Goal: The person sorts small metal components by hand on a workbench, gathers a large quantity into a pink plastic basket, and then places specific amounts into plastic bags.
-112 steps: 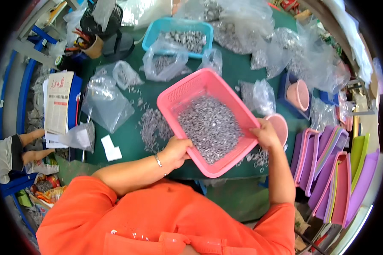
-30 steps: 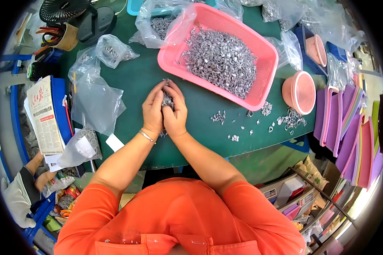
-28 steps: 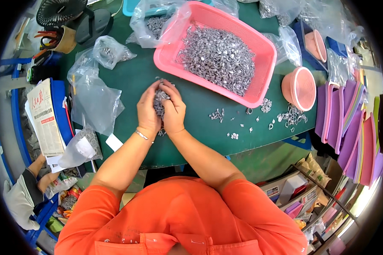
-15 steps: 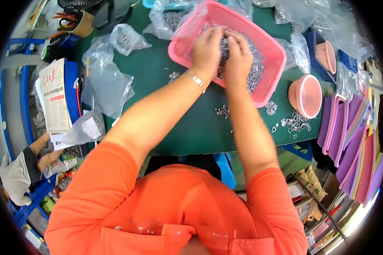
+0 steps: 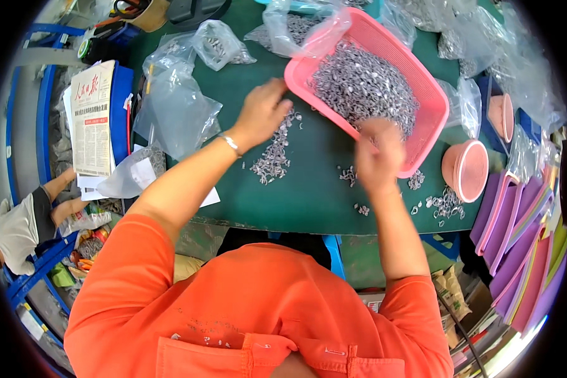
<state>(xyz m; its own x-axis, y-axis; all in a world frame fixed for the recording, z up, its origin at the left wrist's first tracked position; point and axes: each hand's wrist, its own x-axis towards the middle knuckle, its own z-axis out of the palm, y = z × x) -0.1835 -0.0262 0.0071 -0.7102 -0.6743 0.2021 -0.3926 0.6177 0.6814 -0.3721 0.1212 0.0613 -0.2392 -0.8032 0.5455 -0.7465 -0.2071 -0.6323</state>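
Both hands have drawn back out of the pink basket [image 5: 422, 120] since half a second ago: the left hand [image 5: 261, 113] now rests loosely open, holding nothing, beside a small heap of metal parts [image 5: 272, 157] on the green mat [image 5: 309, 195]. Rightward, the right hand [image 5: 377, 154] is blurred at the basket's near rim, seemingly cupped, though I cannot tell whether it grips anything. Most parts remain in the basket; only scattered clusters lie outside.

Bright even light, motion-blurred hand, fisheye-bent edges
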